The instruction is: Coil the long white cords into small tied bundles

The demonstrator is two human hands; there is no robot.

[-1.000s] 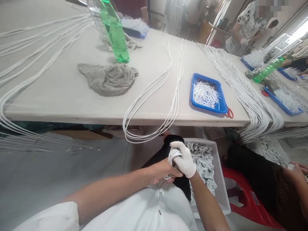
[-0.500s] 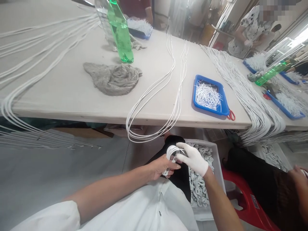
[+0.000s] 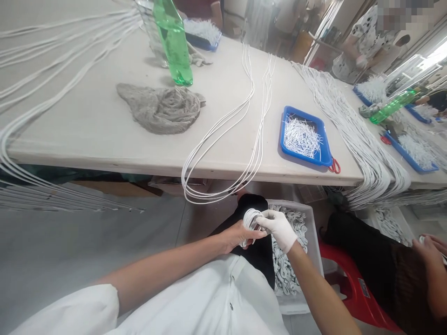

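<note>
A small coil of white cord [image 3: 250, 218] is held over my lap. My bare left hand [image 3: 235, 238] grips its lower part, with the thumb laid across it. My right hand [image 3: 279, 229], in a white glove, pinches the coil's right side between thumb and fingers. Just beyond, looped white cords [image 3: 186, 190] lie on the table and hang over its front edge. Beside my right arm stands a white bin [image 3: 316, 246] with many bundled cords [image 3: 288, 272] in it.
On the table [image 3: 150, 153] are a grey cloth [image 3: 164, 109], a green bottle [image 3: 174, 49] and a blue tray [image 3: 324, 156] of white clippings, with red-handled scissors [image 3: 335, 166] beside it. More cords [image 3: 349, 130] drape at right. A co-worker's hand [image 3: 428, 251] is by a red stool [image 3: 356, 288].
My right hand has moved slightly left and its fingers have closed in on the coil. My left hand keeps hold of it. The view has shifted a little.
</note>
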